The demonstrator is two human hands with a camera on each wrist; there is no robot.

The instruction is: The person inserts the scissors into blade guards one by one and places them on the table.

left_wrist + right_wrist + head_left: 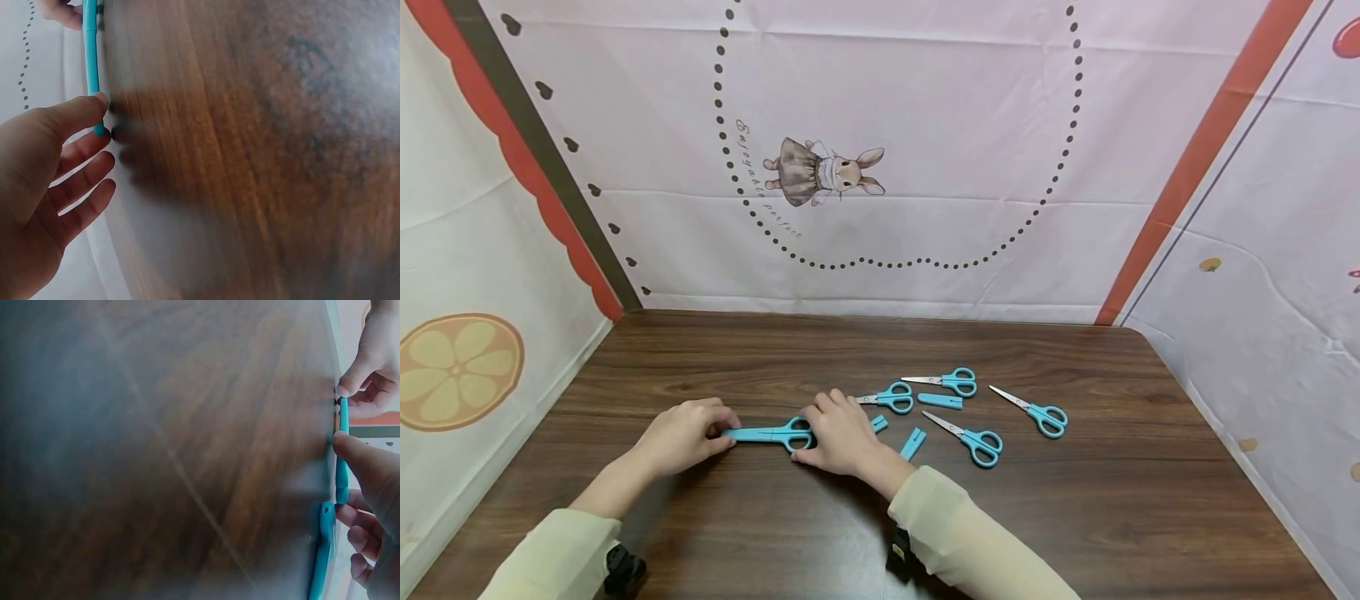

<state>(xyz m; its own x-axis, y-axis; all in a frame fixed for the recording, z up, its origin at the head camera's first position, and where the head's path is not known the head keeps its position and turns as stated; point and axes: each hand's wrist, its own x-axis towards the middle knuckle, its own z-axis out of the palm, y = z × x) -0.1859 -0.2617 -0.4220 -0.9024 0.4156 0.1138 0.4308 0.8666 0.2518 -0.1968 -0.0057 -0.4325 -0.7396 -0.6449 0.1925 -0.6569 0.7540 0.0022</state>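
A pair of turquoise scissors (767,434) with a matching cap over its blades lies between my two hands, just at the tabletop. My left hand (681,435) pinches the cap's tip between thumb and index finger; the left wrist view shows its other fingers spread loosely below. On the handle end, my right hand (844,435) holds the finger loops, partly covering them. In the right wrist view the right thumb (359,453) lies along the handle (342,472). A loose blade cap (878,423) sits just beyond the right hand, and another cap (913,444) lies by the right wrist.
To the right lie several uncapped scissors: one behind the right hand (897,398), one at the back (958,382), one nearer (981,446), one farthest right (1047,419). A third cap (942,401) lies among them. Printed cloth (955,150) hangs behind the wooden table (1112,500).
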